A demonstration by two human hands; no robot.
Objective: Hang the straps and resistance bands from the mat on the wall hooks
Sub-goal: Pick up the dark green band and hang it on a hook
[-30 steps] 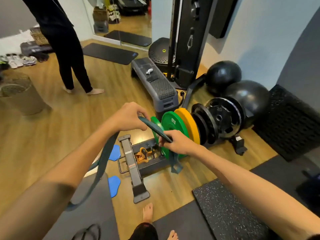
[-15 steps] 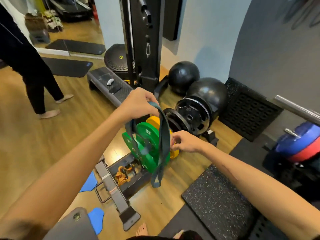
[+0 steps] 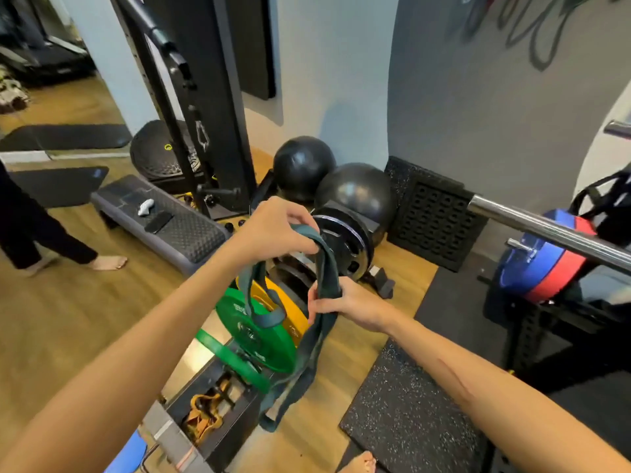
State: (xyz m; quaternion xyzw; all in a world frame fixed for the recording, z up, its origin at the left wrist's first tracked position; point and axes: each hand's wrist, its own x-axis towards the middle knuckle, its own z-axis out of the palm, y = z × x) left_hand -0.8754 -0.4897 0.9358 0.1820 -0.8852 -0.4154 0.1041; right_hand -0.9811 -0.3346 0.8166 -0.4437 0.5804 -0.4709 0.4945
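Head view: a dark teal resistance band [image 3: 321,268] is held in the air between both hands, in front of the weight plates. Its upper folds are gripped by the left hand [image 3: 276,230], whose fingers are curled round them, and lower down the band is pinched by the right hand [image 3: 345,303] with closed fingers. From the right hand the band hangs down in long loops [image 3: 293,377], and one short loop [image 3: 263,312] is seen in front of the green weight plate [image 3: 252,332]. A yellow plate [image 3: 290,308] stands just behind the green one, and black plates [image 3: 345,240] are placed further back, near two black balls [image 3: 355,192]. Bands already hung on the grey wall [image 3: 532,32] are seen at the top right. A steel barbell [image 3: 546,230] crosses at the right. A grey step platform [image 3: 164,227] lies on the wooden floor [image 3: 61,319], where another person's bare foot [image 3: 109,262] is seen.
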